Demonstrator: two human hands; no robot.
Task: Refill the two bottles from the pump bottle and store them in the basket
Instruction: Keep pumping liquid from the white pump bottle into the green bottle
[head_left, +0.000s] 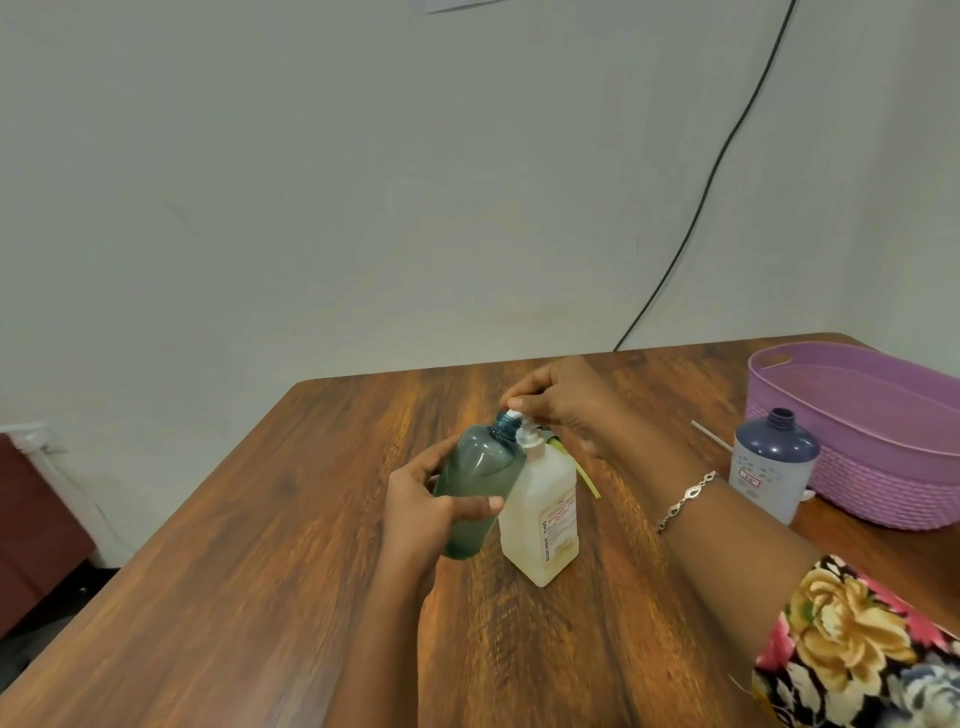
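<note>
- Left hand (431, 512) grips the tilted green bottle (478, 488), its mouth at the spout.
- Right hand (561, 400) fingers curl over the pump bottle (545, 519) head.
- Basket (883, 441) far right on the table (260, 571).

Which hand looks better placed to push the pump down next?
The right hand: its fingers hold the pump bottle's head, while the left hand grips the green bottle at the spout.

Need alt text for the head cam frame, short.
The left hand holds a tilted green bottle with its open neck at the spout of a white pump bottle, whose pump head the right hand grips. An uncapped blue bottle stands beside a purple basket at the right of the wooden table.
</note>
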